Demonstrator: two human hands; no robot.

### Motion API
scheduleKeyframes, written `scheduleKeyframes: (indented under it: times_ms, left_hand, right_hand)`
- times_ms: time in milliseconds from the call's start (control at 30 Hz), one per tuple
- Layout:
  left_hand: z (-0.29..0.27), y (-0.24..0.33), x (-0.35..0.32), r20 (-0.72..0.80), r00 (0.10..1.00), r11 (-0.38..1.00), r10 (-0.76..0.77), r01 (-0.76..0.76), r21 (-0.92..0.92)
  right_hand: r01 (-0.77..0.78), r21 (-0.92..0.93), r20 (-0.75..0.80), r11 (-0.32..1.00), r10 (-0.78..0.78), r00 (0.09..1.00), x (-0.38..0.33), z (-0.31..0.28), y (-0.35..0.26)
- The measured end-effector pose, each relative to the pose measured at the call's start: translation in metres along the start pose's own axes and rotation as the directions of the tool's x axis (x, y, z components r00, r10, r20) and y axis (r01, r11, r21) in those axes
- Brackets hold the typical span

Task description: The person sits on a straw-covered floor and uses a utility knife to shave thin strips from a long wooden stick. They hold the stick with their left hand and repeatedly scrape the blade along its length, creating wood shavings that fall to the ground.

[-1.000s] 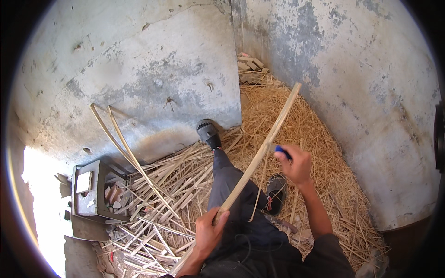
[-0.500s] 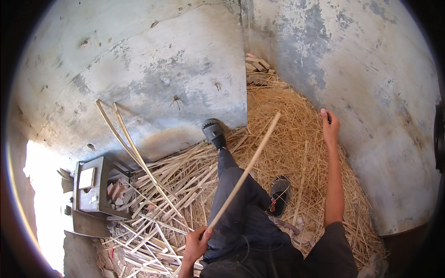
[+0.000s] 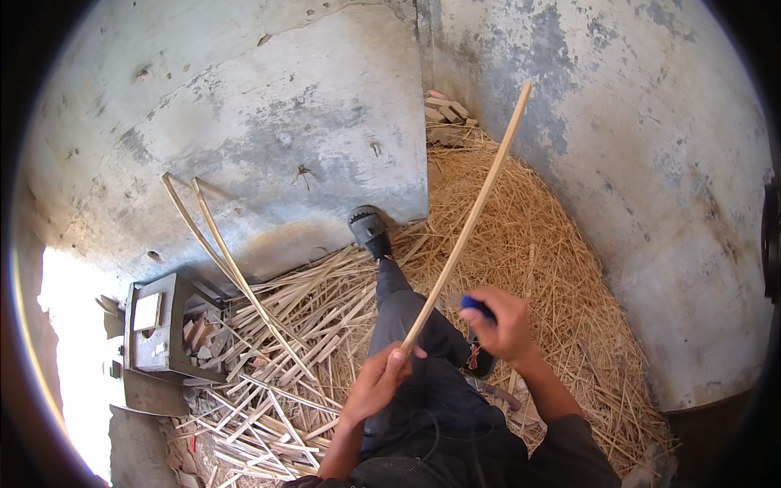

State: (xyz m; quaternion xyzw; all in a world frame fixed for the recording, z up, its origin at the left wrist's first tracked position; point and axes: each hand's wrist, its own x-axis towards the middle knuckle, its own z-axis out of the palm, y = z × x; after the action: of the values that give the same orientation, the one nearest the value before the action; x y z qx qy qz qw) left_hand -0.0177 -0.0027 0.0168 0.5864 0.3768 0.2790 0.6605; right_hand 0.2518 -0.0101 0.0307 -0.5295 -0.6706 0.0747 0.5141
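Left grip (image 3: pixel 377 384) around strip (image 3: pixel 475 215); right grip (image 3: pixel 503 325) curled beside.

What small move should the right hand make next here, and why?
I'd suggest easing the right hand slightly left to set the blue-handled tool against the long strip. The left hand grips the strip low down, while the tool is held close beside it, just above that grip. Whether they already touch is unclear.
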Motion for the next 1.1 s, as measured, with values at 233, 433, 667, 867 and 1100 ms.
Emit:
scheduleKeyframes:
  times_ms: [233,433,667,867,1100]
  left_hand:
    - [0.020,0.014,0.013,0.041,0.992,0.993,0.121,-0.120,-0.015]
    - [0.026,0.015,0.016,-0.064,0.978,0.962,0.198,-0.181,0.203]
    - [0.027,0.022,0.023,-0.066,0.959,0.924,0.276,-0.246,0.294]
    - [0.027,0.024,0.025,-0.044,0.959,0.922,0.280,-0.255,0.291]
    - [0.030,0.019,0.025,-0.062,0.962,0.911,0.268,-0.232,0.340]
  right_hand:
    - [0.139,-0.101,0.065,0.985,-0.132,0.989,-0.013,0.014,-0.020]
    - [0.175,-0.116,0.081,0.978,-0.166,0.983,-0.017,0.021,-0.023]
    - [0.157,-0.129,0.072,0.979,-0.149,0.986,-0.023,0.028,-0.024]
    - [0.168,-0.128,0.070,0.978,-0.160,0.985,-0.024,0.026,-0.022]
    - [0.193,-0.192,0.099,0.962,-0.177,0.979,-0.021,0.021,-0.022]
